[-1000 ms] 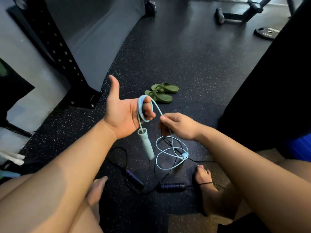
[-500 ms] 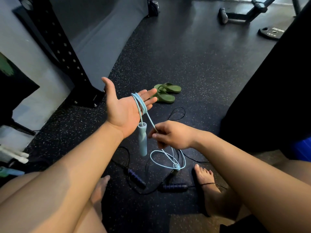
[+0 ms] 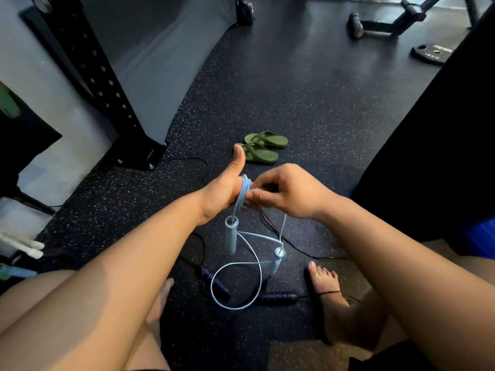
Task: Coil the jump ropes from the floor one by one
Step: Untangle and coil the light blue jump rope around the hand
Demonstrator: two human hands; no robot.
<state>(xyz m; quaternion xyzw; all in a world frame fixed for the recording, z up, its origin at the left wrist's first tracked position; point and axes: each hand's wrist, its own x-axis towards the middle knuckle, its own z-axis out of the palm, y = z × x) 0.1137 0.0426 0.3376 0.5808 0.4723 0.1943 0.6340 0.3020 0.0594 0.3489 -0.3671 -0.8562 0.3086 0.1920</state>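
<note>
The light blue jump rope point(image 3: 245, 187) is wound in several turns round my left hand point(image 3: 219, 194), whose thumb points up; its fingers are hidden behind my right hand point(image 3: 289, 191). My right hand pinches the rope right beside the coil. One blue handle point(image 3: 231, 238) hangs straight down from the coil. The second blue handle point(image 3: 278, 259) dangles lower right, and a loose loop point(image 3: 214, 290) trails to the floor. A black jump rope with dark handles point(image 3: 278, 297) lies on the floor beneath.
Green flip-flops point(image 3: 263, 147) lie just beyond my hands. A black rack upright point(image 3: 107, 97) stands at the left, a weight plate point(image 3: 434, 53) at the far right, a dark padded block point(image 3: 442, 156) on the right. My bare feet point(image 3: 324, 282) flank the ropes.
My left hand turned from palm-up to thumb-up edge-on. My right hand rose from below to the coil, drawing the rope up. The second handle lifted off the floor.
</note>
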